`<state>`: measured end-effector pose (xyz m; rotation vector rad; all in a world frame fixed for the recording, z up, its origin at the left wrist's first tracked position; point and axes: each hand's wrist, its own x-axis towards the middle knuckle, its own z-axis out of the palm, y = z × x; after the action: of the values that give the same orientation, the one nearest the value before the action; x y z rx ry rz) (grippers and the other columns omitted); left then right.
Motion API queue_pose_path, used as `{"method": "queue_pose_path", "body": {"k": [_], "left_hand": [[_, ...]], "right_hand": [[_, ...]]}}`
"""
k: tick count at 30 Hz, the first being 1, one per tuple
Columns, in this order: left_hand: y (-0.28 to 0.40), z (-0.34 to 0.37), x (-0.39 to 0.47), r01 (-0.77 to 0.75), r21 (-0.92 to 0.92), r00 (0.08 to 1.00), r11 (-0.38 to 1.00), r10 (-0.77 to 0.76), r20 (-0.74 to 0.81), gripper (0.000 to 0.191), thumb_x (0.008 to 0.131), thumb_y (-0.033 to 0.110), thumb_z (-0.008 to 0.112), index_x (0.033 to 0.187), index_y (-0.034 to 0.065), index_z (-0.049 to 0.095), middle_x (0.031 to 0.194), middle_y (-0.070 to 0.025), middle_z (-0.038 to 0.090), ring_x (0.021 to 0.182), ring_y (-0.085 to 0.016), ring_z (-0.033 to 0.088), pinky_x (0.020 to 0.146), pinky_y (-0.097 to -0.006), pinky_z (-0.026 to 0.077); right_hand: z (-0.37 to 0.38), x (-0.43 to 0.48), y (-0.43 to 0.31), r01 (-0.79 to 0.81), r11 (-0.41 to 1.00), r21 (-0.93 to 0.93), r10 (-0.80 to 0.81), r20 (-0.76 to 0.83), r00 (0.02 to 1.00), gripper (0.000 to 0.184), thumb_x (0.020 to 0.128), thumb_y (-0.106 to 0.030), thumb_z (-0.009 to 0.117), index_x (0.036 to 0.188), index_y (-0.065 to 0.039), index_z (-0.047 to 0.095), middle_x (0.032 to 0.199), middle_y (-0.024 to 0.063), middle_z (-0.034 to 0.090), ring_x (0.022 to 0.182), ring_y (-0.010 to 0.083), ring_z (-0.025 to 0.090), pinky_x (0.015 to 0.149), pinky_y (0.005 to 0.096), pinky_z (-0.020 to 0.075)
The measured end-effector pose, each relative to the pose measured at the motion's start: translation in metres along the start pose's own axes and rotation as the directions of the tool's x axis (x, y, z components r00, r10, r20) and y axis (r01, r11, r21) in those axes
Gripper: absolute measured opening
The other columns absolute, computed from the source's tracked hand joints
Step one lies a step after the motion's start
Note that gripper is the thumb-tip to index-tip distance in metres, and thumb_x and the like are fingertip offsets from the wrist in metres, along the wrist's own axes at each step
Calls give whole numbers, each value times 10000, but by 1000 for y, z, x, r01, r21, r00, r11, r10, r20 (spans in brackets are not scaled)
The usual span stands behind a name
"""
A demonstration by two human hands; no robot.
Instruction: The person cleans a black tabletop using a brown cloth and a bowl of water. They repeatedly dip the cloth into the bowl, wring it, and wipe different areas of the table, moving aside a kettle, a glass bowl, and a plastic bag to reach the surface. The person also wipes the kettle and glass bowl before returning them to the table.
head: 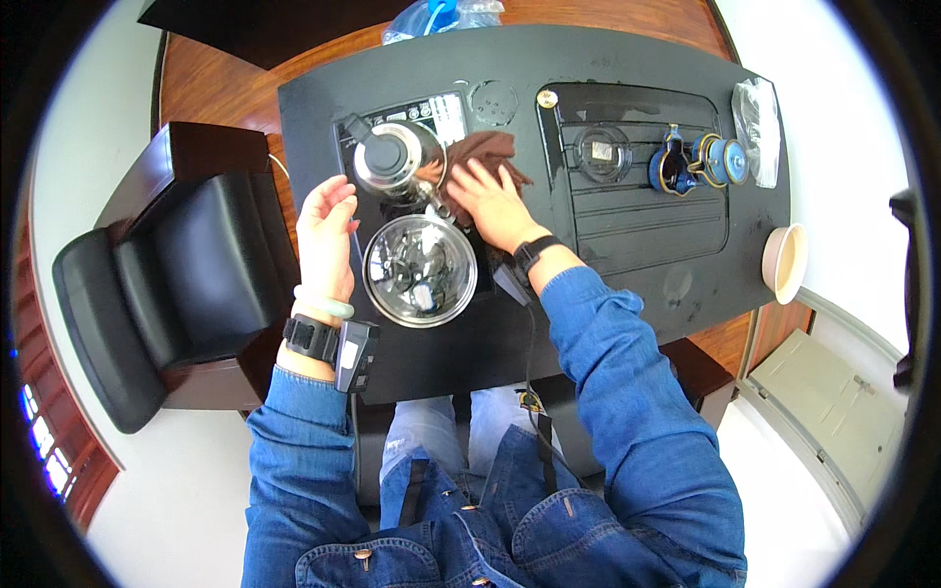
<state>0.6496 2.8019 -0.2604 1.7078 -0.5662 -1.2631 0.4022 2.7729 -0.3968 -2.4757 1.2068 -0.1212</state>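
My right hand (489, 202) rests with spread fingers on a crumpled brown cloth (485, 147), against the side of a shiny metal kettle (412, 165). The kettle has a black lid and handle and stands on a black built-in panel with printed controls (415, 112). Left of it, my left hand (327, 228) is raised near the table edge, fingers loosely curled, with nothing visible in it. Nearer to me sits a round vessel with a clear glass top (420, 270). Its lower part is hidden from above.
A grooved black tea tray (639, 228) carries a glass dish (603, 156), a blue pitcher (670, 173) and a blue lidded teapot (713, 158). Clear plastic packaging (756, 132) and a cream bowl (785, 263) lie on the right. A chair (198, 257) stands left.
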Motion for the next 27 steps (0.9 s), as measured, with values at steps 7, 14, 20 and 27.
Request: {"method": "queue_pose_path", "body": {"k": [7, 14, 20, 27], "left_hand": [[21, 34, 40, -68, 30, 994, 997, 65, 83, 539, 931, 100, 616, 1447, 192, 490, 1399, -106, 514, 1063, -81, 514, 797, -204, 385], [18, 31, 61, -52, -83, 992, 995, 61, 112, 476, 889, 31, 683, 1351, 76, 582, 1065, -3, 588, 882, -45, 507, 863, -216, 438], [22, 34, 68, 0, 142, 991, 990, -19, 133, 222, 880, 85, 725, 1092, 78, 660, 863, 29, 622, 736, -34, 542, 673, -202, 426], [19, 23, 57, -59, 133, 998, 989, 62, -12, 93, 824, 21, 743, 839, 49, 656, 742, 9, 635, 649, -57, 574, 596, -206, 457]], "right_hand": [[-20, -11, 28, 339, 936, 94, -351, 211, 912, 387, 911, -165, 521, 1276, -215, 637, 1466, -31, 488, 1403, 195, 386, 1181, 531, 244], [-17, 25, 34, 237, 965, 108, -250, 124, 960, 346, 883, -138, 556, 1189, -229, 688, 1386, 1, 542, 1378, 224, 410, 1176, 530, 248], [-17, 21, 34, 228, 961, 156, -244, 94, 965, 385, 838, -83, 597, 1190, -210, 686, 1367, 27, 544, 1370, 240, 413, 1179, 529, 248], [-18, 22, 33, 225, 967, 117, -237, 107, 966, 356, 889, -143, 545, 1215, -219, 667, 1393, 4, 527, 1385, 227, 396, 1184, 521, 237]]}}
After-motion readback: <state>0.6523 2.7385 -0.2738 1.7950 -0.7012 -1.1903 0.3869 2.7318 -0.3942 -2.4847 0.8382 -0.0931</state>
